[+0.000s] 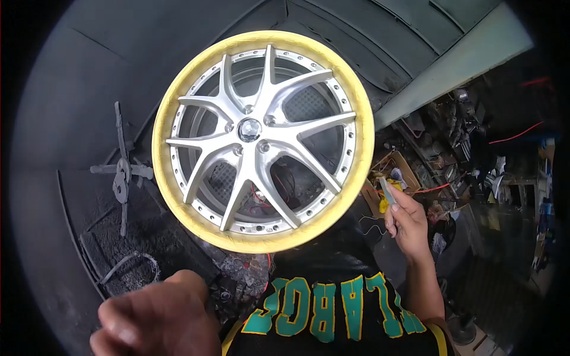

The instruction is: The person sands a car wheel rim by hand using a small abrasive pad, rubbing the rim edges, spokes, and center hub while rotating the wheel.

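A silver multi-spoke car wheel rim (285,127) faces me at the centre, its outer lip wrapped in yellow masking tape (363,148). A shiny cap (249,129) sits in its hub. My right hand (408,228), right of the rim and apart from it, pinches a thin grey blade-like strip (388,193) between thumb and fingers; its exact kind is unclear. Close to the camera at the lower left is my left hand (157,317), blurred, with loosely bent fingers and nothing visible in them. It does not touch the rim.
A dusty metal cross-shaped stand (122,178) stands left of the rim by the dark wall. A cardboard box (389,163) with yellow scraps lies behind my right hand. Cluttered shelves (457,139) and red cable (516,133) fill the right side. A grey hose (127,261) curls at lower left.
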A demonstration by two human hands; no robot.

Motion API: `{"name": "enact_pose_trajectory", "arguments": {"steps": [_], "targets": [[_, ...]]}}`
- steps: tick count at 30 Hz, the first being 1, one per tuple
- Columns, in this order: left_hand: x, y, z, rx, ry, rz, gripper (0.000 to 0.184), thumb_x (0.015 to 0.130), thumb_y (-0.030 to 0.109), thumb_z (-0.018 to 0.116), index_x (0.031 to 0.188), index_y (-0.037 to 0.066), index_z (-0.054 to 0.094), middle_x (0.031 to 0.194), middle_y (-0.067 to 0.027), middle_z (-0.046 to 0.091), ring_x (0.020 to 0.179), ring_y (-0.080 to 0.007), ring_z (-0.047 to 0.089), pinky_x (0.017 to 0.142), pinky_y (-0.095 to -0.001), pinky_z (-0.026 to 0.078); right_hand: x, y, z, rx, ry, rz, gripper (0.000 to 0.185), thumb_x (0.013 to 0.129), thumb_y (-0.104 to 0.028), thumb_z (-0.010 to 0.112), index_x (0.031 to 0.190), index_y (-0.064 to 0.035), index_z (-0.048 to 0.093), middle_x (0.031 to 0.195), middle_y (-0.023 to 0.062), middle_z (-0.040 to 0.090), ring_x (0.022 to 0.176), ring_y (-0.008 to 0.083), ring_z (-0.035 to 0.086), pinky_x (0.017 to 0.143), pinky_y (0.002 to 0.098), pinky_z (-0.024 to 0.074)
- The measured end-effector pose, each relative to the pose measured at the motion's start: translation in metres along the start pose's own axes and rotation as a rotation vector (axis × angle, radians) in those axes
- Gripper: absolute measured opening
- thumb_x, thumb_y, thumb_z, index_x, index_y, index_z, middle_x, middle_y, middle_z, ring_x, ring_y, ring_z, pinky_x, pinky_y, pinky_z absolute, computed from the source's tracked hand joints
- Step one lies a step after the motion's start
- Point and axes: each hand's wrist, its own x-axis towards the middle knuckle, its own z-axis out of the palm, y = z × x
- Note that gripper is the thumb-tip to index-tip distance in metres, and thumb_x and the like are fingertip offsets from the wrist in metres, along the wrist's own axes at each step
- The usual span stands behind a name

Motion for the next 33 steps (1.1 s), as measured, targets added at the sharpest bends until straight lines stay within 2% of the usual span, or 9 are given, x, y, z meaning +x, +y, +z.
{"name": "enact_pose_trajectory", "arguments": {"steps": [4, 17, 20, 23, 25, 28, 30, 32, 33], "targets": [[0.043, 0.023, 0.049, 0.006, 0.21, 0.034, 0.043, 0.113, 0.035, 0.056, 0.156, 0.034, 0.058, 0.165, 0.0138, 0.046, 0.145, -0.0204, 0.046, 0.113, -0.0514, 0.038, 0.012, 0.001, -0.025, -0.026, -0.046, -0.034, 0.052, 0.111, -0.013, 0.05, 0.162, -0.0034, 0.05, 0.075, 0.0022, 0.058, 0.061, 0.0079, 0.049, 0.057, 0.0225, 0.041], [0.085, 0.069, 0.199, -0.288, 0.084, -0.078, 0.032, 0.11, 0.037, 0.061, 0.141, 0.029, 0.067, 0.158, 0.0073, 0.052, 0.142, -0.0221, 0.048, 0.109, -0.0528, 0.04, 0.086, 0.07, -0.239, -0.126, -0.048, 0.024, 0.05, 0.109, -0.011, 0.053, 0.158, -0.0052, 0.056, 0.077, -0.0025, 0.06, 0.063, 0.0074, 0.052, 0.059, 0.0246, 0.0442], [0.04, 0.051, 0.255, -0.327, 0.113, -0.362, 0.045, 0.104, 0.061, 0.062, 0.111, 0.016, 0.064, 0.132, -0.0064, 0.065, 0.117, -0.0258, 0.056, 0.101, -0.0439, 0.043, 0.12, 0.167, -0.327, -0.483, 0.125, 0.064, 0.049, 0.108, -0.014, 0.054, 0.155, 0.0007, 0.056, 0.084, 0.0073, 0.072, 0.066, 0.0173, 0.065, 0.064, 0.035, 0.0538], [-0.025, 0.027, 0.316, -0.404, -0.381, -1.135, 0.052, 0.103, 0.039, 0.062, 0.136, -0.002, 0.066, 0.132, -0.0182, 0.072, 0.126, -0.0337, 0.065, 0.111, -0.0449, 0.047, 0.114, 0.201, -0.391, -0.474, 0.35, 0.23, 0.048, 0.109, -0.016, 0.054, 0.153, 0.0035, 0.057, 0.089, 0.0115, 0.075, 0.07, 0.0211, 0.07, 0.068, 0.0374, 0.0556], [-0.105, 0.023, 0.332, -0.424, -0.579, -1.445, 0.065, 0.108, 0.05, 0.057, 0.146, -0.002, 0.06, 0.146, -0.0194, 0.065, 0.137, -0.0345, 0.059, 0.12, -0.0457, 0.04, 0.125, 0.222, -0.441, -0.428, 0.415, 0.192, 0.048, 0.102, -0.008, 0.051, 0.149, 0.0006, 0.061, 0.082, 0.0046, 0.067, 0.066, 0.0163, 0.062, 0.061, 0.0348, 0.0509], [-0.229, 0.043, 0.338, -0.745, -0.331, -1.715, 0.076, 0.112, 0.059, 0.043, 0.155, -0.003, 0.054, 0.165, -0.0171, 0.05, 0.157, -0.0309, 0.04, 0.131, -0.0438, 0.026, 0.135, 0.178, -0.489, -0.426, 0.571, 0.118, 0.043, 0.102, -0.018, 0.059, 0.139, 0.0029, 0.066, 0.106, 0.0201, 0.076, 0.101, 0.0345, 0.073, 0.092, 0.0447, 0.0557], [-0.24, 0.059, 0.35, -0.768, -0.216, -1.797, 0.074, 0.113, 0.057, 0.042, 0.156, -0.003, 0.053, 0.165, -0.0166, 0.05, 0.157, -0.0308, 0.04, 0.131, -0.043, 0.026, 0.207, 0.255, -0.612, -1.707, 0.77, -0.297, 0.036, 0.096, -0.026, 0.067, 0.124, -0.0047, 0.075, 0.121, 0.0221, 0.075, 0.112, 0.0369, 0.071, 0.109, 0.0528, 0.0507], [-0.281, 0.078, 0.346, -0.724, -0.202, -1.821, 0.069, 0.116, 0.051, 0.039, 0.159, -0.002, 0.051, 0.165, -0.0158, 0.051, 0.156, -0.0304, 0.041, 0.131, -0.0416, 0.026, 0.173, 0.149, -0.615, -2.01, 0.769, -0.287, 0.052, 0.096, -0.036, 0.07, 0.136, -0.0037, 0.07, 0.153, 0.0291, 0.058, 0.145, 0.0453, 0.053, 0.131, 0.0626, 0.0228], [-0.312, 0.083, 0.341, -0.644, -0.289, -1.793, 0.065, 0.118, 0.046, 0.038, 0.16, -0.002, 0.049, 0.165, -0.0156, 0.051, 0.156, -0.0302, 0.042, 0.131, -0.041, 0.027, 0.19, 0.133, -0.636, -2.074, 0.789, -0.128, 0.073, 0.099, -0.038, 0.072, 0.159, -0.0031, 0.049, 0.164, 0.0289, 0.047, 0.155, 0.0456, 0.041, 0.128, 0.0581, 0.0348]]}}
